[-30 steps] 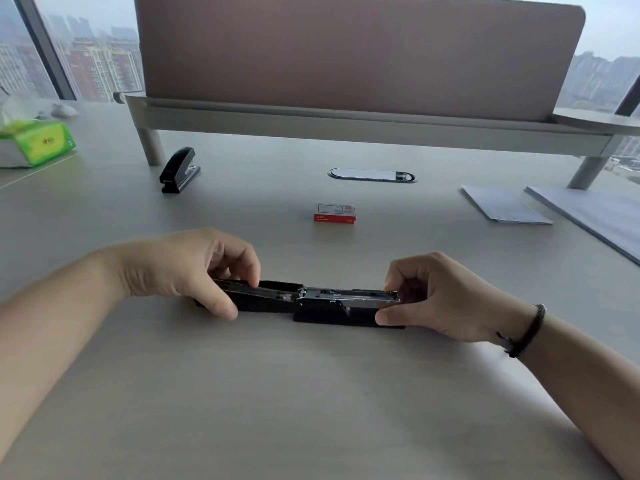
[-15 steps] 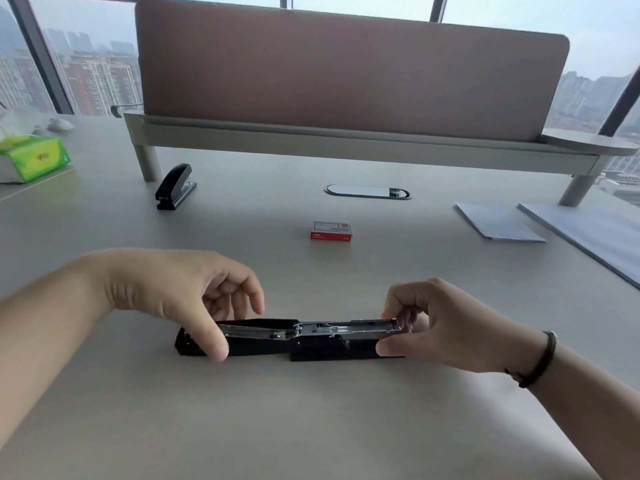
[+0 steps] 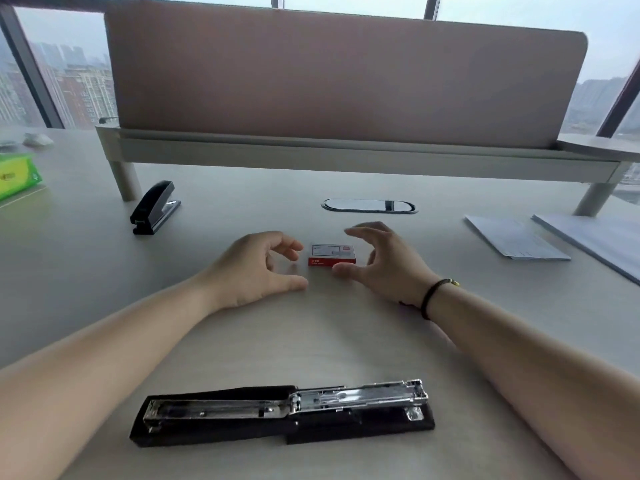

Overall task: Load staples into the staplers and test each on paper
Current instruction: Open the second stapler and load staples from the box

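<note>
A black stapler (image 3: 282, 414) lies unfolded flat on the desk near me, its metal staple channel facing up. Farther out sits a small red staple box (image 3: 331, 254). My left hand (image 3: 254, 268) hovers just left of the box, fingers loosely curved, holding nothing. My right hand (image 3: 382, 261) is just right of the box, fingers spread and curved around it without gripping; the thumb tip lies close to the box's front right corner. A second black stapler (image 3: 155, 206) stands closed at the far left. Folded white paper (image 3: 516, 239) lies at the right.
A raised shelf with a brown partition (image 3: 346, 74) spans the back of the desk. An oval cable grommet (image 3: 370, 205) sits behind the box. A green tissue pack (image 3: 17, 176) is at the far left edge. More sheets (image 3: 595, 239) lie at the far right.
Both hands have let go of the unfolded stapler and reached forward to either side of the red staple box. The stapler stays flat on the desk.
</note>
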`<state>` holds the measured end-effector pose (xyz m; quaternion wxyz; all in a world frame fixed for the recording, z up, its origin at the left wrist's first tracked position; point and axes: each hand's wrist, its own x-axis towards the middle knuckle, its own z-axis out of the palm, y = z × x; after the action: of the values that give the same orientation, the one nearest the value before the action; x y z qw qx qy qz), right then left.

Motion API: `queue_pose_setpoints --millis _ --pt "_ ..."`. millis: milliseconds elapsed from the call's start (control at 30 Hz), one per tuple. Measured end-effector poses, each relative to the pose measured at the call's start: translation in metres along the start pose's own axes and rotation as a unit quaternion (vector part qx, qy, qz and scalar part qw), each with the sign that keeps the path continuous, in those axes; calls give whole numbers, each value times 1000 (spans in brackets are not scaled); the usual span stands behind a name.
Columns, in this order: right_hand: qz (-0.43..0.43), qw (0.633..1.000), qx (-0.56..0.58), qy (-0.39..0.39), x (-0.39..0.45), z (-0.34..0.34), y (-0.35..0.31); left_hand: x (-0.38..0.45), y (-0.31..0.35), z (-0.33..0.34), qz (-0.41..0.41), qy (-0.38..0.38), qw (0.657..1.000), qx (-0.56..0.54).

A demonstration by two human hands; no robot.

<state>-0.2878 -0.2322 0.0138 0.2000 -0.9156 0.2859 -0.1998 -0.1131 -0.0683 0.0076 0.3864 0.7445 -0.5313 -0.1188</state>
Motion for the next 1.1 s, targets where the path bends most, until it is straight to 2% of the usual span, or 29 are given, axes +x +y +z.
queue_pose_setpoints --millis 133,233,333,600,867,1100 --pt "-19 999 -35 -13 11 8 0 -1 -1 2 1 21 999 34" --pt "-46 998 13 -33 4 3 1 1 0 3 -25 47 997 60" --pt "-59 996 50 -45 1 3 -5 1 0 7 -18 41 996 78" --pt "-29 992 111 -50 -1 3 -12 0 -3 6 23 42 998 31" --pt "-37 983 168 -70 -4 4 -17 -1 -2 5 23 16 999 20" --pt "-31 986 147 -69 -4 1 -19 1 -2 -2 9 4 1000 -23"
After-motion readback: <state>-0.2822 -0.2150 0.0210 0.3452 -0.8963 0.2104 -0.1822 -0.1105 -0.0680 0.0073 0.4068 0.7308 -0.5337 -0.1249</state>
